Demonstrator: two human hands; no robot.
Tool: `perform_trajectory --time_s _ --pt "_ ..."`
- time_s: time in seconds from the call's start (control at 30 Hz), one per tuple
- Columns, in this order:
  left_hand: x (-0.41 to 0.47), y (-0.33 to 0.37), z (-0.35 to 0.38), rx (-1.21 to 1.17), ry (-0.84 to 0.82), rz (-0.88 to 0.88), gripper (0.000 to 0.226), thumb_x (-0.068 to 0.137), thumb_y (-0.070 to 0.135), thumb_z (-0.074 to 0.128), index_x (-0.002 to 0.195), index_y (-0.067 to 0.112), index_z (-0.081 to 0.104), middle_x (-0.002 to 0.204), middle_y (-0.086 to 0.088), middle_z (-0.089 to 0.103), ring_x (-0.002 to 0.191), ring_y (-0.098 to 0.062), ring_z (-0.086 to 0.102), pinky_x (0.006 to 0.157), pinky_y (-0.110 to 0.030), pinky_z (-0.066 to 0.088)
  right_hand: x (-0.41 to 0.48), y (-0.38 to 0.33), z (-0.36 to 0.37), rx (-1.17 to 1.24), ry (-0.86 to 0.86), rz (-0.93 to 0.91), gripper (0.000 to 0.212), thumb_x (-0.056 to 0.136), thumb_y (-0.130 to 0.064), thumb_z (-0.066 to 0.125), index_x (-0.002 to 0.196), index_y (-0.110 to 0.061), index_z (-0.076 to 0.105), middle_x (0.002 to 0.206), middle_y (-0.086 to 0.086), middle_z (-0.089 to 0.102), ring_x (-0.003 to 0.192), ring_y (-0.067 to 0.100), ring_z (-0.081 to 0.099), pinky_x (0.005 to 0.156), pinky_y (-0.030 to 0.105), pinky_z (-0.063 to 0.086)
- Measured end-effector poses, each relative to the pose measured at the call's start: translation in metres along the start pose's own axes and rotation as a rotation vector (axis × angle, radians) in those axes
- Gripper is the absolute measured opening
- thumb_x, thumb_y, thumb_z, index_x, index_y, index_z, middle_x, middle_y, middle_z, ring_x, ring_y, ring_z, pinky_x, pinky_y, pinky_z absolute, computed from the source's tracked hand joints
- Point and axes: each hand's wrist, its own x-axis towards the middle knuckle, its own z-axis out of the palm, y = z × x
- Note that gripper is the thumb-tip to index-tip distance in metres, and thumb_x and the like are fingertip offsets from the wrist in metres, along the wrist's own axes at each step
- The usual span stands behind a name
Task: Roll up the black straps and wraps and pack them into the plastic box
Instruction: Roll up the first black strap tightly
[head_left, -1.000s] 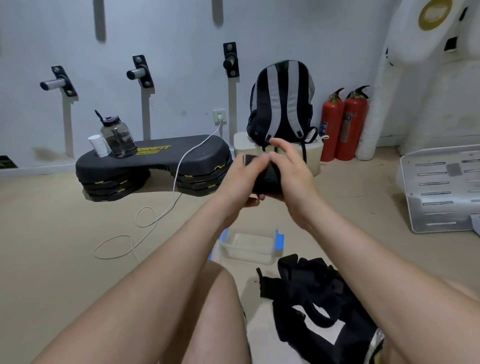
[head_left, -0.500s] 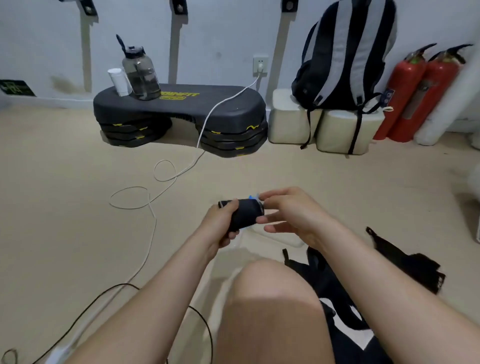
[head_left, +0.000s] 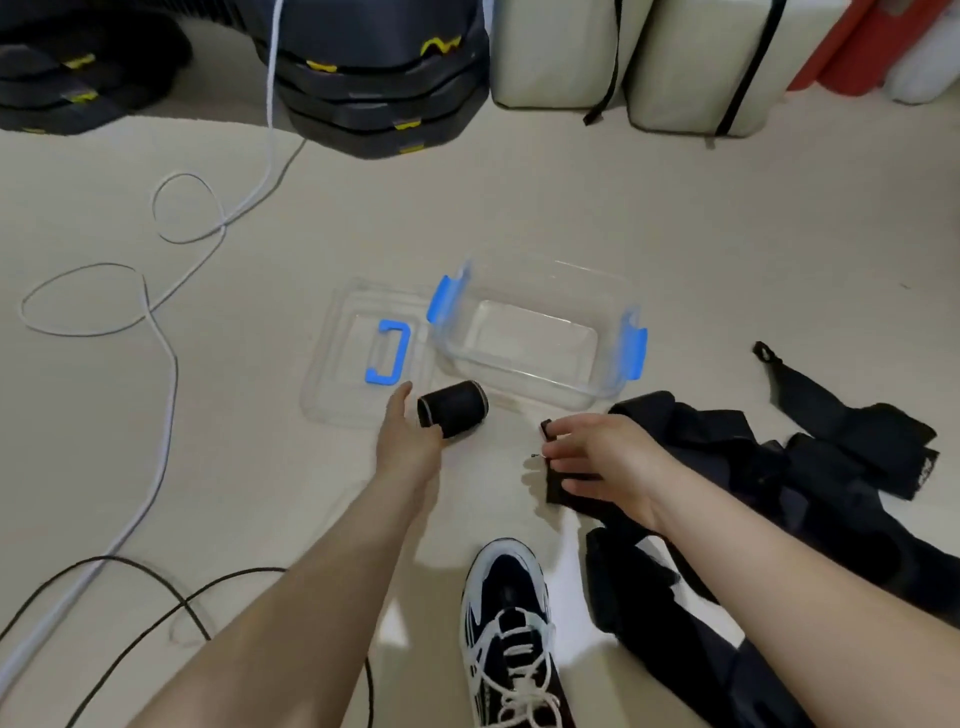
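Observation:
The clear plastic box (head_left: 607, 395) with blue latches lies open and empty on the floor, and its clear lid (head_left: 332, 395) with a blue handle is just left of it. My left hand (head_left: 408, 441) holds a rolled black wrap (head_left: 454, 414) low over the floor, right in front of the box's near left corner. To the right, my right hand (head_left: 597, 457) pinches the end of a loose black strap (head_left: 563, 493). That strap runs back into a heap of black straps and wraps (head_left: 779, 467) on the floor at the right.
A white cable (head_left: 161, 364) loops over the floor at the left, with black cables (head_left: 156, 618) nearer me. My shoe (head_left: 511, 623) is in the foreground. Stacked black step platforms (head_left: 384, 88) and cream blocks (head_left: 561, 57) stand at the back.
The view tipped down to the floor. Both hands came down from chest height; my right hand let go of the roll and took a loose strap end, while my left carried the roll beside the box.

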Motion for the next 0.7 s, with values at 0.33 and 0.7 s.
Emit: perform_trajectory --time_s 0.33,0.7 --pt "-0.017 -0.047 0.11 0.898 -0.631 0.433 0.036 0.091 0.008 0.051 0.121 0.023 0.064 0.119 0.001 0.061 0.113 -0.018 0.057 0.098 -0.026 0.044 0.032 0.047 -0.085 -0.496 0.126 -0.075 0.045 0.093 -0.011 0.058 0.136 -0.025 0.055 0.133 0.006 0.059 0.112 0.021 0.056 0.092 0.027 0.042" --pt "-0.046 -0.087 0.187 0.631 -0.718 0.199 0.081 0.088 0.039 0.067 0.151 0.038 0.017 0.133 -0.003 0.051 0.117 -0.023 0.057 0.099 -0.033 0.047 0.046 0.127 -0.111 -0.363 0.034 0.024 0.112 0.076 -0.017 0.08 0.152 -0.05 0.005 0.147 0.015 0.034 0.104 0.03 0.062 0.073 0.029 0.051"
